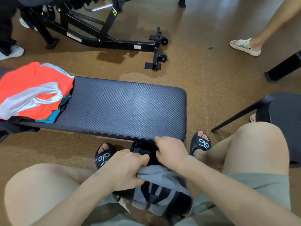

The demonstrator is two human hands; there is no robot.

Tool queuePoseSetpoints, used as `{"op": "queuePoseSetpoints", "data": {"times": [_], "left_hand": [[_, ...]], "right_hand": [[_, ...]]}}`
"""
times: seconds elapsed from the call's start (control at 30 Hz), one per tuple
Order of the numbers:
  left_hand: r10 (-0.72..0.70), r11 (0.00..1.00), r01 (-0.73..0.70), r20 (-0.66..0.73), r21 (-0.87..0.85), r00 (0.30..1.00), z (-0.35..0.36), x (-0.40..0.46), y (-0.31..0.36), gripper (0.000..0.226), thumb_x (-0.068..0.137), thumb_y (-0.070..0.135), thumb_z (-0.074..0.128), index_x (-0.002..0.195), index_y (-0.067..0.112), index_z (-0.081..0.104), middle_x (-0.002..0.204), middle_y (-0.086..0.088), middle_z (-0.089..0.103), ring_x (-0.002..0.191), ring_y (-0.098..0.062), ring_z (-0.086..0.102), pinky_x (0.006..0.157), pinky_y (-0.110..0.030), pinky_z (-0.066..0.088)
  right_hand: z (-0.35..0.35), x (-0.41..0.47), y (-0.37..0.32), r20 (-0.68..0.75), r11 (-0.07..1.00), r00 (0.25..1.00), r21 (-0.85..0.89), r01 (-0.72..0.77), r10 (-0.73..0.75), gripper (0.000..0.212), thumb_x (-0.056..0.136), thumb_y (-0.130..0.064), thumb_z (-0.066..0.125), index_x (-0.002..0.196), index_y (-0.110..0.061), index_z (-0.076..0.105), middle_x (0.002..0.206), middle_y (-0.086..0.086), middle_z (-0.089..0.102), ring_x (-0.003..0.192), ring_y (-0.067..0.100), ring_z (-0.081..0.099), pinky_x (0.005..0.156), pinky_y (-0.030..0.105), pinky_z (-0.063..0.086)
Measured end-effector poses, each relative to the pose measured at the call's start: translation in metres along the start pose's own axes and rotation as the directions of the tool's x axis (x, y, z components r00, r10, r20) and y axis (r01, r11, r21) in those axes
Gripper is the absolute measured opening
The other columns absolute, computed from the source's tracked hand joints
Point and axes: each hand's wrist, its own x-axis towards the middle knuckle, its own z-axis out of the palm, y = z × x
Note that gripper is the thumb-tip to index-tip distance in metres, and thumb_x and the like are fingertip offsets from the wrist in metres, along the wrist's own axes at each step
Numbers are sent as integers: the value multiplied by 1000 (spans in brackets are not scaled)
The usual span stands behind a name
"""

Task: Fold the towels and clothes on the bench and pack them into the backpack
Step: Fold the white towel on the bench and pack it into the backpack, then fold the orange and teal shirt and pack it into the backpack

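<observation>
Head view: grey-and-black backpack (pixel 156 193) bottom centre, between knees, just below near edge of bench (pixel 123 108). Left hand (pixel 127 168) fingers curled, gripping grey fabric at backpack opening. Right hand (pixel 171 152) fingers bent, pinching black rim opposite. Orange-grey clothes pile (pixel 34 90) left end of bench.

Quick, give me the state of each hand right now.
Left hand: closed, gripping the grey cloth at the backpack.
Right hand: closed, gripping the backpack's black opening.
</observation>
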Motion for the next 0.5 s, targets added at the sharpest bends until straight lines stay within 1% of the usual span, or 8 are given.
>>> {"op": "queuePoseSetpoints", "data": {"times": [0.03, 0.13, 0.2, 0.27, 0.33, 0.4, 0.43, 0.5], "left_hand": [[-26, 999, 28, 28, -44, 999, -3, 3, -3, 28, 75, 50, 56, 87, 30, 41, 73, 14, 47, 67, -15, 52, 67, -26, 30], [-85, 982, 96, 71, -163, 994, -13, 8, -15, 35, 72, 56, 64, 91, 31, 47, 81, 13, 54, 72, -8, 50, 62, -21, 31], [-124, 959, 147, 107, -243, 987, -20, 7, -25, 39, 72, 60, 69, 92, 34, 49, 86, 15, 55, 78, -5, 51, 65, -17, 36], [-194, 894, 234, 141, -382, 971, -29, 4, -38, 36, 76, 61, 71, 94, 35, 53, 92, 17, 60, 87, -2, 56, 75, -24, 48], [-332, 821, 322, 65, -471, 941, -39, -1, -58, 29, 82, 58, 69, 92, 35, 56, 92, 17, 65, 90, -2, 62, 83, -32, 53], [-522, 799, 430, -131, -420, 843, -47, -9, -88, 21, 88, 53, 65, 94, 35, 55, 93, 15, 65, 91, -5, 62, 83, -39, 53], [-597, 784, 491, -242, -380, 765, -51, -14, -106, 19, 90, 47, 65, 101, 35, 54, 98, 13, 63, 95, -10, 62, 84, -40, 52], [-706, 707, 610, -397, -356, 586, -57, -25, -143, 36, 90, 35, 68, 121, 25, 53, 115, 0, 59, 107, -25, 59, 88, -45, 50]], "right_hand": [[-1, -2, 1, -13, 999, 1000, -34, -7, 7, 15, 87, -16, 58, 96, -16, 46, 100, 7, 65, 93, 33, 63, 63, 35, 37], [1, -5, -5, 22, 999, 1000, -53, -6, 8, 17, 89, -17, 57, 105, -15, 51, 101, 9, 65, 93, 35, 65, 63, 36, 36], [-2, 2, -10, -14, 999, 1000, 40, -27, 28, 7, 92, -21, 53, 98, -16, 52, 98, 10, 66, 91, 35, 64, 65, 36, 38], [-15, 15, -15, -49, 983, 996, 168, -69, 78, 6, 93, -25, 52, 90, -20, 51, 92, 6, 65, 86, 32, 63, 68, 37, 41], [-31, 32, -22, -71, 955, 992, 285, -82, 107, 7, 93, -28, 53, 88, -23, 53, 88, 1, 66, 84, 26, 61, 72, 37, 47], [-48, 53, -31, -85, 922, 991, 382, -59, 99, 7, 93, -25, 54, 89, -22, 58, 83, -3, 66, 84, 22, 61, 77, 38, 52], [-56, 64, -37, -90, 907, 992, 418, -39, 84, 7, 93, -23, 54, 90, -20, 60, 80, -5, 65, 84, 21, 61, 77, 38, 52], [-69, 87, -49, -84, 886, 995, 464, 0, 44, 8, 93, -22, 55, 94, -19, 62, 80, -7, 64, 84, 20, 61, 76, 37, 51]]}}
